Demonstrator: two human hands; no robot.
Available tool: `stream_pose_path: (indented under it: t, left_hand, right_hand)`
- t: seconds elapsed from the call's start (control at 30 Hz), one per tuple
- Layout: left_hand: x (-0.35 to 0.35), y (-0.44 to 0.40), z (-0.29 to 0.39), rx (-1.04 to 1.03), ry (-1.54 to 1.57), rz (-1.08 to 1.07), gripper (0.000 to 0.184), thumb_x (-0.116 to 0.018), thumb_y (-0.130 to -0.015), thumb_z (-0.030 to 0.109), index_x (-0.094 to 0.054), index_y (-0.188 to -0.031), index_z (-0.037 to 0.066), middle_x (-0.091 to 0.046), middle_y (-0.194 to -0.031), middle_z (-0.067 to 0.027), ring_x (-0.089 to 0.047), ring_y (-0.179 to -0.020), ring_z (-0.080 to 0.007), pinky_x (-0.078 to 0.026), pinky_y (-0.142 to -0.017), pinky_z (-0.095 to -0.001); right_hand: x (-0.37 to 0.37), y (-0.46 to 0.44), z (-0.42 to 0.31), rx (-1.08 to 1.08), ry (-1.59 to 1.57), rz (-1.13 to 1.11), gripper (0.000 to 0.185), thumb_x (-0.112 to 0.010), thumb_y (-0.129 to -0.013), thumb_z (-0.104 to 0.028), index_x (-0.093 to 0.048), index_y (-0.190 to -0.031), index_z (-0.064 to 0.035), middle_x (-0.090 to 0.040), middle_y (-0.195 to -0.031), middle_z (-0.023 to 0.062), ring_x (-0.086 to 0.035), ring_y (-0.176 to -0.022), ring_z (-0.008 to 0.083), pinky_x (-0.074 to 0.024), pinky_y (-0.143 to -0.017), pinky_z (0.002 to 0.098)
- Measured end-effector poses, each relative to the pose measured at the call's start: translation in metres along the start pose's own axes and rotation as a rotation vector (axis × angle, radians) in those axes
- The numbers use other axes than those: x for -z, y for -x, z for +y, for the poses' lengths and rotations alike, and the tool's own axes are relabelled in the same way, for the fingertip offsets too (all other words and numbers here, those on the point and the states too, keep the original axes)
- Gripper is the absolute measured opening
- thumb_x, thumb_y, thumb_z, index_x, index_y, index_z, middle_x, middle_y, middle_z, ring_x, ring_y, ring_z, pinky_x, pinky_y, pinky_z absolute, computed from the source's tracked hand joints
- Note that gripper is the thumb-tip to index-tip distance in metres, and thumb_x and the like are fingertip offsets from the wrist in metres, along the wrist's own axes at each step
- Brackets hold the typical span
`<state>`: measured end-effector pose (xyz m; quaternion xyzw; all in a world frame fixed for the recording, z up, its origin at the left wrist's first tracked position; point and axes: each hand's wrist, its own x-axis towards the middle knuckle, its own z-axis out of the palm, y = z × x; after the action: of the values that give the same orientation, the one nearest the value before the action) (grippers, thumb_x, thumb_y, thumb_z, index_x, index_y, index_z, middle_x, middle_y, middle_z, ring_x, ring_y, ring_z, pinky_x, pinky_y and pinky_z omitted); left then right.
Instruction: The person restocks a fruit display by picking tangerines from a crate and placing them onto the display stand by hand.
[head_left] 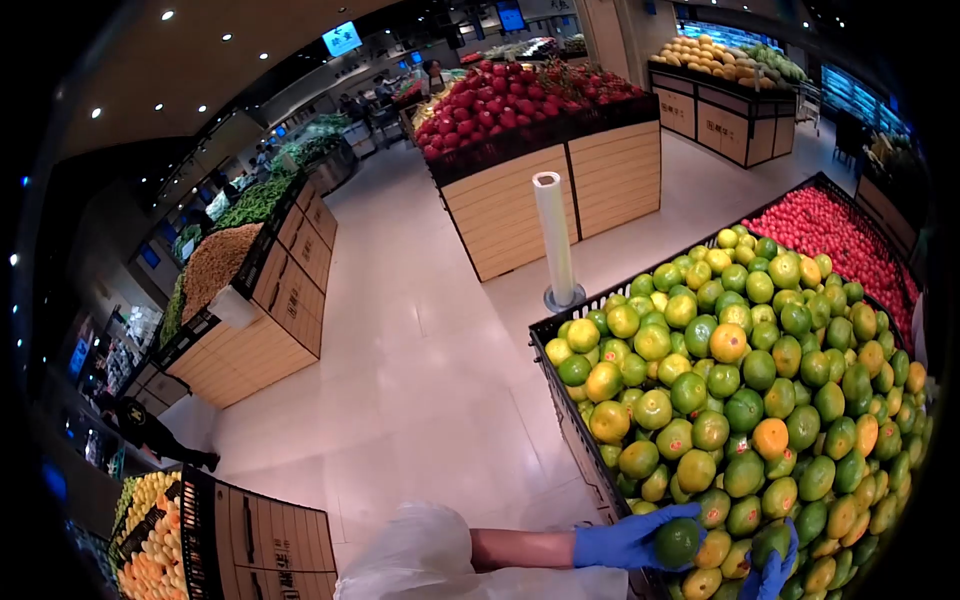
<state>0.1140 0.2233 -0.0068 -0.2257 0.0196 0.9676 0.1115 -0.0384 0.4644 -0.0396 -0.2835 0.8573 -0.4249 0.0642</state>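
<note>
My left hand [635, 540], in a blue glove, comes in from the bottom middle with its fingers curled round a dark green mandarin [678, 542]. To the right of it, my right hand [776, 578], gloved in blue as well, grips another green mandarin [771, 543]. Both hands are low over the near edge of a big heap of green, yellow and orange mandarins [743, 411], some with small stickers. A black slatted crate rim [560, 395] surrounds the heap. The lower part of my right hand is cut off by the frame's edge.
A roll of plastic bags [553, 235] stands upright at the crate's far corner. Small red fruit [830, 235] lies beyond the mandarins. Across the pale floor [400, 400] are a wood-panelled stand [520, 205] of dark red fruit and other produce stands. A person in black [145, 425] is at the left.
</note>
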Motion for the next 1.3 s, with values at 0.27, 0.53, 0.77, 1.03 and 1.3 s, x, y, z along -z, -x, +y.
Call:
stream_pose_path:
  t: [0.27, 0.53, 0.77, 1.03, 1.3]
  left_hand:
    - [0.019, 0.014, 0.027, -0.092, 0.07, 0.083, 0.059, -0.058, -0.086, 0.051, -0.056, -0.104, -0.005, -0.058, -0.106, -0.0187, -0.057, -0.101, -0.0313, -0.053, -0.085, -0.0449]
    - [0.025, 0.019, 0.039, -0.073, 0.096, 0.07, 0.06, -0.057, -0.088, 0.048, -0.053, -0.113, -0.006, -0.057, -0.108, -0.0165, -0.057, -0.102, -0.0309, -0.051, -0.087, -0.0428]
    - [0.011, 0.007, 0.027, -0.002, 0.086, 0.032, 0.053, -0.054, -0.091, 0.044, -0.05, -0.114, -0.004, -0.058, -0.105, -0.0162, -0.058, -0.1, -0.0282, -0.052, -0.085, -0.0443]
    - [0.013, -0.01, 0.029, -0.081, -0.069, 0.083, 0.048, -0.054, -0.091, 0.041, -0.052, -0.113, -0.001, -0.06, -0.103, -0.0147, -0.061, -0.094, -0.0262, -0.055, -0.08, -0.0429]
    - [0.01, -0.019, 0.017, -0.063, -0.129, 0.136, 0.046, -0.052, -0.093, 0.04, -0.054, -0.111, -0.002, -0.06, -0.105, -0.0144, -0.061, -0.095, -0.0249, -0.055, -0.081, -0.0423]
  right_hand:
    - [0.006, 0.002, -0.05, -0.112, -0.472, 0.265, 0.08, -0.077, -0.067, -0.003, -0.037, -0.136, -0.0043, -0.043, -0.129, 0.0085, -0.044, -0.118, 0.0195, -0.0388, -0.101, 0.033]
    - [-0.02, 0.003, -0.031, 0.077, -0.052, 0.208, 0.084, -0.078, -0.066, -0.011, -0.037, -0.138, -0.0051, -0.044, -0.131, 0.0166, -0.045, -0.121, 0.0294, -0.0379, -0.102, 0.0367]
    - [-0.024, -0.034, -0.036, 0.345, 0.297, -0.058, 0.08, -0.076, -0.07, -0.023, -0.037, -0.139, -0.0059, -0.048, -0.13, 0.0157, -0.045, -0.12, 0.0341, -0.035, -0.103, 0.0417]
    - [-0.02, -0.033, -0.035, 0.381, 0.321, -0.085, 0.079, -0.075, -0.072, -0.027, -0.039, -0.138, -0.0054, -0.048, -0.129, 0.0174, -0.047, -0.116, 0.0355, -0.0367, -0.101, 0.0426]
    - [-0.006, -0.028, -0.047, 0.448, 0.284, -0.003, 0.074, -0.076, -0.072, -0.027, -0.042, -0.134, -0.0015, -0.051, -0.127, 0.0183, -0.049, -0.115, 0.0358, -0.0396, -0.098, 0.0424]
